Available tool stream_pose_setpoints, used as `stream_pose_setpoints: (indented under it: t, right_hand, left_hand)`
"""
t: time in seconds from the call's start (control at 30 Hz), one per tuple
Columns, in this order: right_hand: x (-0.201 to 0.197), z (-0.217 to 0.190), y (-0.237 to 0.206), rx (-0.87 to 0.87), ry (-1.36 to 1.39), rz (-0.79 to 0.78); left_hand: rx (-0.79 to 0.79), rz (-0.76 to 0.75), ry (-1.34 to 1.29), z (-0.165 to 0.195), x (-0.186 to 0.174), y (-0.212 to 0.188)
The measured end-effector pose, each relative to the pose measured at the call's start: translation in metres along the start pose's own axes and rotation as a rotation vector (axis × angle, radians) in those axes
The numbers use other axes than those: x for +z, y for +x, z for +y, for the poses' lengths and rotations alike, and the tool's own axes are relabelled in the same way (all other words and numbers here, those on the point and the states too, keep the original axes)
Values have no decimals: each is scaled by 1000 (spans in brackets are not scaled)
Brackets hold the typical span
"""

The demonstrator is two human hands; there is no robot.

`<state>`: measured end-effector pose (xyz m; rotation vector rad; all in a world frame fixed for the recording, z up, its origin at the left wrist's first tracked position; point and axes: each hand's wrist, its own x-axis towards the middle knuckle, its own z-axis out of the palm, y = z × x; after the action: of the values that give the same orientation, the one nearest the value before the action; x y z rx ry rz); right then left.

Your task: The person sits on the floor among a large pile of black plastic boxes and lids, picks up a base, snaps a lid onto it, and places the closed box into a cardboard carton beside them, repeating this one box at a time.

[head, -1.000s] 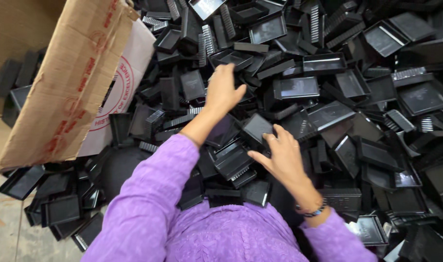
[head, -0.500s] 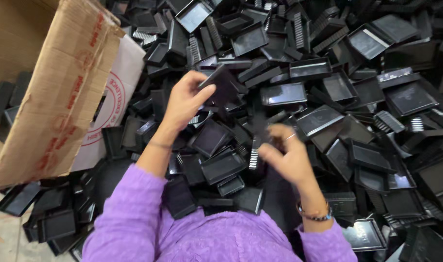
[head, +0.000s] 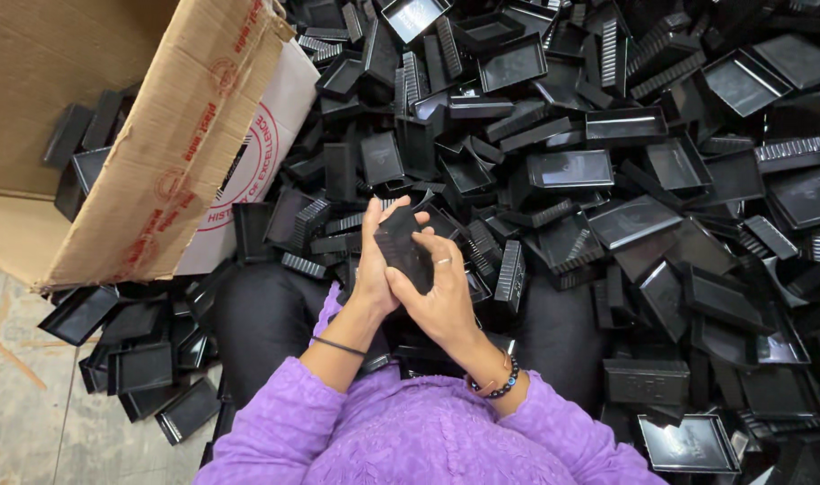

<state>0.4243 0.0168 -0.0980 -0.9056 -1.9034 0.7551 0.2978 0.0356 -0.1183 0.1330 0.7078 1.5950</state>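
In front of our lap, just above the knees, we hold one small black plastic tray [head: 404, 247] between both hands. Left hand [head: 375, 269] is closed on its left side, thumb up near the top edge. Right hand [head: 442, 292] is closed on the lower right side, fingers curled over the tray's face, a ring on one finger. The tray is tilted up, lifted clear of the heap. Our purple sleeves [head: 284, 422] fill the bottom of the view; a thin black band sits on the left wrist, a beaded bracelet [head: 498, 382] on the right. All around lies a big heap of black plastic trays [head: 625, 180], some face up, some flipped, some stacked with ribbed edges showing. It spreads from our legs to the top and right edges. At left, a brown cardboard box [head: 158, 153] lies tipped, flap open, a few trays inside it. More trays sit on the grey concrete floor [head: 33, 413] at bottom left, just beside our left leg.
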Motion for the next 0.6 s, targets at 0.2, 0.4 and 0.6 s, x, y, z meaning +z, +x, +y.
stream_pose_setpoints:
  t: [0.2,0.4,0.6]
  right_hand:
    - [-21,3,22,112,101,87]
    - [-24,25,29,262,141,-32]
    - [-16,14,14,214,70,-125]
  left_hand:
    - [-77,-48,-116,0,-5,5]
    - [-100,-69,-30,1,-4,3]
    - [76,58,209,-9,-9,14]
